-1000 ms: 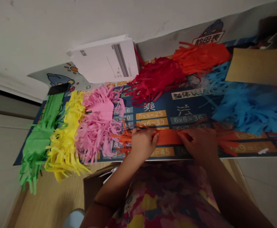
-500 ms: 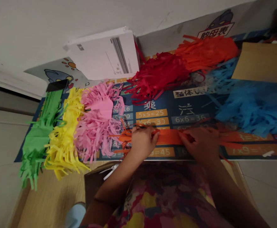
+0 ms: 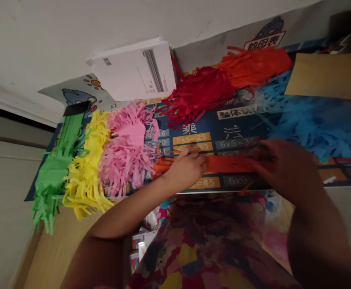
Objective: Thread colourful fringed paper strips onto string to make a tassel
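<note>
A strip of orange fringed crepe paper [image 3: 226, 163] lies flat along the near edge of the table. My left hand [image 3: 190, 166] is on its left part, fingers curled and closed on the paper. Loose orange fringe sticks out on the left of that hand. Over the right end of the strip is my right hand [image 3: 286, 164], smeared by motion; its thumb points toward the paper and its fingers are too blurred to read. Close by on the left lies a pink fringed paper [image 3: 133, 134], and to the right a blue fringed paper bundle [image 3: 313, 128].
Yellow fringed paper [image 3: 95, 150] and green fringed paper [image 3: 53, 166] lie at the left, a black phone [image 3: 77, 108] at the green one's top. Behind are a red bundle [image 3: 199, 92], an orange bundle [image 3: 256, 66], a white package [image 3: 133, 72] and brown card [image 3: 328, 76].
My right hand has moved to the right along the orange strip, baring more of it between my hands. My left hand stays on the paper, its fingers now more folded over it.
</note>
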`<state>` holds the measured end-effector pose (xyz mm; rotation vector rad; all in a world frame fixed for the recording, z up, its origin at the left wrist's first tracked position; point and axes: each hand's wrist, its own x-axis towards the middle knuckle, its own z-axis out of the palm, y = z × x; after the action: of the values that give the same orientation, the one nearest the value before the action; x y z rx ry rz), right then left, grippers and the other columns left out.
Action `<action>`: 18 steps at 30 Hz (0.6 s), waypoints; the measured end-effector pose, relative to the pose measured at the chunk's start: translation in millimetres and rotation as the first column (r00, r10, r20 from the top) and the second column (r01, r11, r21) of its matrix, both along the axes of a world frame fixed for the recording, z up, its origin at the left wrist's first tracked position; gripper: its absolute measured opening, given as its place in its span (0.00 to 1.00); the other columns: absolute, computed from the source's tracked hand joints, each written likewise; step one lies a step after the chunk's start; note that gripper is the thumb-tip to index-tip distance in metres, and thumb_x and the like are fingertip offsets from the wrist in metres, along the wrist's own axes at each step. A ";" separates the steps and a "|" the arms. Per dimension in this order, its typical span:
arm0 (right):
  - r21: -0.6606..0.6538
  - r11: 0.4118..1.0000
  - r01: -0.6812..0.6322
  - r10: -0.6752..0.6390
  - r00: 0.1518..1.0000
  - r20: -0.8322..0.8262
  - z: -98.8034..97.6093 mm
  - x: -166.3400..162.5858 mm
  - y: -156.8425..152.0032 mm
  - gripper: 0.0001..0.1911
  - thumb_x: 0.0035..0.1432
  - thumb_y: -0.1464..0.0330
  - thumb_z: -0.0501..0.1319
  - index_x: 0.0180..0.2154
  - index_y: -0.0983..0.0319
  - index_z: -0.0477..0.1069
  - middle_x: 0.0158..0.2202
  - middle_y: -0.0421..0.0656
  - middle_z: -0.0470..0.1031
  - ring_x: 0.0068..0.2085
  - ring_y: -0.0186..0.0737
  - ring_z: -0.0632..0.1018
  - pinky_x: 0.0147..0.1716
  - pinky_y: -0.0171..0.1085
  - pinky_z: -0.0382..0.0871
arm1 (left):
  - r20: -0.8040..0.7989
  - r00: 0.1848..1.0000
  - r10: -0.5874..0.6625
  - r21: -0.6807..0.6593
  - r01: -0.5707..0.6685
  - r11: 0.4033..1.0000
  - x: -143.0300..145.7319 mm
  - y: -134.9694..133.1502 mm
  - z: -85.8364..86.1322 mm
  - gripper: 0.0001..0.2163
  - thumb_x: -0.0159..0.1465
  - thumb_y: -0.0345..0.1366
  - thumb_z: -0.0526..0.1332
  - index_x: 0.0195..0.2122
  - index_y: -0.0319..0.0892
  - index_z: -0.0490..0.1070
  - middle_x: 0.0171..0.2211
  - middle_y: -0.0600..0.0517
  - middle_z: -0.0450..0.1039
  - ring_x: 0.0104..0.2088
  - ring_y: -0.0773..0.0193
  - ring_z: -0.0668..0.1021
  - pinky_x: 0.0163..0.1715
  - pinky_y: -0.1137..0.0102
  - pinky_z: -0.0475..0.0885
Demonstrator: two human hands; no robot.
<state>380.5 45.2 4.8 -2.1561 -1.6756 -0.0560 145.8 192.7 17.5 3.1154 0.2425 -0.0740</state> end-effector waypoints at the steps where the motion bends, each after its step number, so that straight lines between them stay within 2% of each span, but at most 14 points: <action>1: 0.033 0.990 -0.139 0.139 0.990 -0.017 5.9 -4.4 -3.0 0.20 0.63 0.60 0.58 0.54 0.59 0.69 0.53 0.55 0.74 0.52 0.61 0.74 0.48 0.53 0.64 | -0.009 1.000 -0.002 0.001 0.002 1.000 -0.5 -2.0 3.2 0.11 0.69 0.34 0.55 0.45 0.38 0.75 0.39 0.45 0.77 0.42 0.54 0.76 0.57 0.54 0.58; 3: 0.055 0.920 -0.388 0.390 0.920 -0.040 10.1 -19.7 -2.9 0.18 0.63 0.67 0.56 0.55 0.57 0.69 0.55 0.50 0.75 0.53 0.54 0.75 0.52 0.51 0.63 | -0.015 1.000 0.023 0.004 -0.023 1.000 -0.8 -6.9 7.6 0.13 0.66 0.37 0.58 0.47 0.36 0.75 0.42 0.43 0.77 0.42 0.52 0.76 0.60 0.49 0.55; 5: -0.015 0.868 -0.497 0.497 0.867 -0.030 3.2 -34.3 4.8 0.19 0.61 0.72 0.56 0.53 0.58 0.72 0.52 0.48 0.78 0.51 0.51 0.77 0.51 0.49 0.63 | -0.018 0.997 0.075 0.024 -0.074 0.997 -0.6 -10.4 7.8 0.13 0.65 0.37 0.59 0.47 0.36 0.74 0.43 0.42 0.77 0.42 0.50 0.77 0.61 0.46 0.54; 8: -0.075 0.870 -0.488 0.489 0.872 -0.008 -17.0 -38.4 19.1 0.17 0.58 0.73 0.57 0.50 0.62 0.73 0.48 0.49 0.79 0.48 0.51 0.77 0.47 0.48 0.62 | 0.003 0.989 0.150 0.068 -0.150 0.986 -3.0 -10.0 0.9 0.09 0.66 0.30 0.56 0.44 0.39 0.75 0.38 0.45 0.78 0.39 0.53 0.78 0.62 0.45 0.53; 11: -0.036 0.891 -0.452 0.453 0.891 0.016 -30.2 -27.4 24.0 0.15 0.59 0.73 0.57 0.47 0.62 0.74 0.46 0.47 0.80 0.46 0.49 0.78 0.47 0.47 0.60 | 0.080 0.980 0.183 0.075 -0.189 0.979 -9.9 -7.3 -6.9 0.11 0.68 0.28 0.54 0.45 0.41 0.74 0.37 0.47 0.79 0.39 0.56 0.79 0.64 0.45 0.53; 15: 0.003 0.898 -0.440 0.439 0.898 0.021 -32.5 -15.9 24.0 0.10 0.63 0.70 0.57 0.43 0.60 0.76 0.44 0.45 0.81 0.44 0.47 0.79 0.44 0.46 0.58 | 0.157 0.965 0.211 0.002 -0.214 0.977 -16.4 -8.8 -9.2 0.14 0.67 0.32 0.57 0.52 0.41 0.73 0.41 0.46 0.80 0.42 0.53 0.79 0.64 0.42 0.51; 18: 0.027 0.897 -0.441 0.442 0.897 -0.012 -34.2 -11.0 27.1 0.12 0.67 0.67 0.55 0.41 0.59 0.78 0.43 0.44 0.82 0.43 0.46 0.79 0.44 0.46 0.57 | 0.180 0.950 0.254 -0.054 -0.248 0.967 -15.8 -9.2 -9.7 0.12 0.68 0.34 0.57 0.51 0.44 0.75 0.42 0.47 0.81 0.42 0.54 0.80 0.64 0.41 0.50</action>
<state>369.5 72.2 -29.4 -1.7012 -2.0993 0.0736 130.0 183.4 7.8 3.0037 0.6216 0.2125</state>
